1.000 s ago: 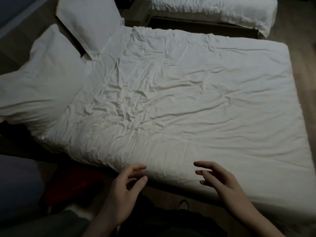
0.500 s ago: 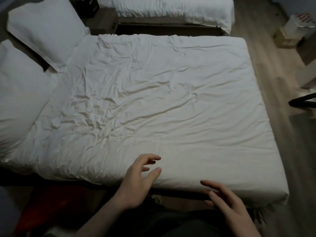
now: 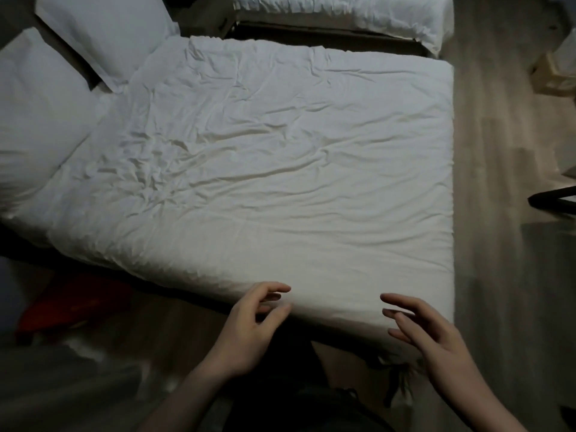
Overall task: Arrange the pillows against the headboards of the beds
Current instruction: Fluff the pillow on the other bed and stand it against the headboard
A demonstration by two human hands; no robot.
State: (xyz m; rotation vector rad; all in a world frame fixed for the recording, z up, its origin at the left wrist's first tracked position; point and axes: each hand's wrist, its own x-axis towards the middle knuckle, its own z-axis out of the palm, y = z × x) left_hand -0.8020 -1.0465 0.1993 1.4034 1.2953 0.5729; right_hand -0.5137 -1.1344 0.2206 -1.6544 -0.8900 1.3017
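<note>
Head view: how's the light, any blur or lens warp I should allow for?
Head view: dim overall, the white bed brightest and the floor murky; both pillows readable but flat; left hand and right hand slightly soft; wide-angle bowing shows along the bed's edges; no glare.

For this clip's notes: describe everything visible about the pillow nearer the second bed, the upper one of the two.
The upper pillow is white, in a plain fabric case with a flat flanged border along its edges. It looks plump and fairly smooth, set at an angle with one corner pointing down onto the duvet, which it overlaps. Its lower left edge sits close to the second pillow, with a dark gap between them. Its top is cut off by the frame. Neither hand touches it.
</note>
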